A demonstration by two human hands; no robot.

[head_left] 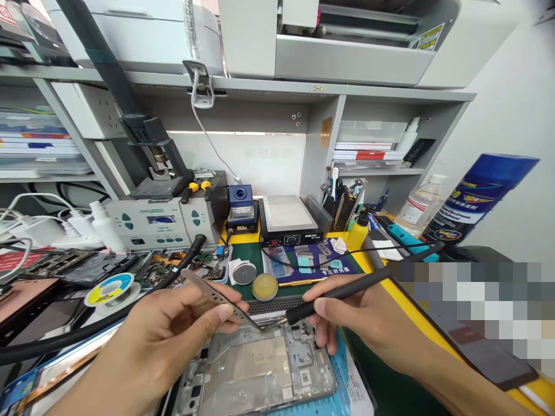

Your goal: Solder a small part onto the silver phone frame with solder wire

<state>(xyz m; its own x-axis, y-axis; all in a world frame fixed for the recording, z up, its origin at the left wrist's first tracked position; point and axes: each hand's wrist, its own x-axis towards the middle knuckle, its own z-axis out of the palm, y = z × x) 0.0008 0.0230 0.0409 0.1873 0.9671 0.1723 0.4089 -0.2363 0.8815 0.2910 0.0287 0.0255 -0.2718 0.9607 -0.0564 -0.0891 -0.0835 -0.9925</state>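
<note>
My left hand (pixel 186 323) pinches metal tweezers (pixel 221 299), whose tips reach the upper edge of a phone's metal frame (pixel 247 370). In my right hand (pixel 347 309) is a black soldering iron (pixel 338 297), its thin tip angled down beside the tweezer tips. Both tips meet close to a small part at the frame's top edge; what that part is I cannot make out. The frame lies flat on a blue mat (pixel 342 370). Just behind the hands sit an open round tin with yellowish paste (pixel 265 286) and a grey round lid (pixel 244 273).
A solder spool (pixel 110 289) and a tray of circuit boards (pixel 173 266) lie left, under a thick black hose (pixel 182 260). Behind stand a rework station (pixel 151 222) and a hot plate (pixel 290 216). The iron's cable (pixel 373 250) crosses the right side, near a spray can (pixel 481 199).
</note>
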